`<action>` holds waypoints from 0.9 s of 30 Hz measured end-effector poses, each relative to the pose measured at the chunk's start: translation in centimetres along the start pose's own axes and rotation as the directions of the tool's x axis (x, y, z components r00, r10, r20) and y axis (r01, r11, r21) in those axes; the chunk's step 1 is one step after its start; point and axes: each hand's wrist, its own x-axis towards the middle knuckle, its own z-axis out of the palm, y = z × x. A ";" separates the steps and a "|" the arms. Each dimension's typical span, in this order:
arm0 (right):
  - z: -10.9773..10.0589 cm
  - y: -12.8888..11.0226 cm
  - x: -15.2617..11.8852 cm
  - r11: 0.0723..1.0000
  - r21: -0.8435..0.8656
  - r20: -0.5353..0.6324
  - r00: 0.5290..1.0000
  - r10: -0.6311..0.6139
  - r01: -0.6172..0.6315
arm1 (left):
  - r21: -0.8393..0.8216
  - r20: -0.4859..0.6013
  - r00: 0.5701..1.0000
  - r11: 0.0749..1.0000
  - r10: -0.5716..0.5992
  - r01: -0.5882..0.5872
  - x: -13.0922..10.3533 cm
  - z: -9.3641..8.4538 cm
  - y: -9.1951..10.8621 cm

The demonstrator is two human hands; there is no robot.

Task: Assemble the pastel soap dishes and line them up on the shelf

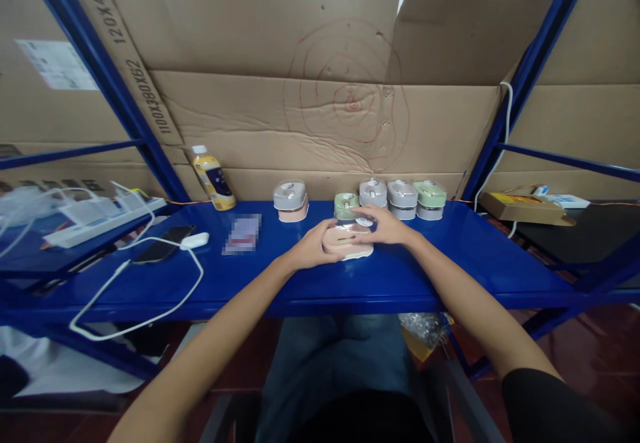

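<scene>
Near the middle of the blue table, a small pink box with a clear plastic cover sits between my two hands. My left hand grips its left side, thumb in front and fingers along the back edge. From the right, my right hand holds the upper right part of the same box, fingers curved over it. Just behind it stands a green box of the same shape, partly hidden by my right fingers. Whether those fingers touch the green box, I cannot tell.
Similar boxes, one grey-and-pink and several at the right, line the back. A yellow bottle, a blurred-out packet, a phone and a white cable lie left. Cardboard walls the back; blue posts frame it.
</scene>
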 end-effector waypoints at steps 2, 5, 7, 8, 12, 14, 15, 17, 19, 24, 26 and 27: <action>0.6 -0.3 0.2 1.000 0.008 0.043 0.999 -0.012 0.012 | -0.046 -0.005 0.999 0.998 -0.050 0.050 0.1 0.4 -0.2; 1.3 -0.5 0.5 1.000 0.004 0.097 0.995 -0.021 0.021 | -0.092 -0.015 0.998 0.994 -0.057 0.055 0.2 0.8 -0.2; 1.5 -0.7 0.7 1.000 -0.003 0.114 0.993 -0.029 0.029 | -0.084 -0.018 0.999 0.995 -0.047 0.046 0.3 1.0 0.0; 1.6 -0.7 0.8 0.999 -0.008 0.121 0.992 -0.031 0.032 | -0.076 -0.021 0.999 0.996 -0.041 0.039 0.3 1.1 0.1; 1.7 -0.8 1.1 0.999 -0.048 0.163 0.987 0.003 0.005 | -0.050 -0.037 0.999 0.998 -0.026 0.024 0.4 1.5 0.4; 1.7 -0.7 1.1 0.998 -0.064 0.185 0.983 0.019 -0.007 | -0.039 -0.032 0.999 0.998 -0.040 0.039 0.4 1.5 0.4; 1.8 -0.7 1.1 0.998 -0.067 0.192 0.981 0.017 -0.005 | -0.030 -0.021 0.999 0.999 -0.044 0.043 0.4 1.5 0.4; 2.0 -0.6 0.9 0.998 -0.055 0.197 0.980 0.000 0.011 | -0.005 0.004 0.999 0.999 -0.032 0.032 0.4 1.1 0.3; 2.2 -0.6 0.7 0.999 -0.024 0.194 0.981 -0.015 0.020 | 0.026 0.027 1.000 1.000 -0.001 0.001 0.1 0.6 0.4; 2.5 -0.5 0.6 1.000 0.018 0.134 0.991 -0.019 0.017 | 0.168 0.036 0.999 0.985 0.030 -0.036 -2.2 -1.0 1.2; 2.6 -0.5 0.7 1.000 0.014 0.093 0.995 -0.029 0.028 | 0.282 -0.012 1.000 0.959 -0.012 0.015 -3.6 -1.3 1.7; 2.8 -0.6 0.7 0.999 0.011 0.080 0.996 -0.033 0.033 | 0.347 -0.050 0.998 0.937 -0.027 0.043 -4.2 -1.3 1.9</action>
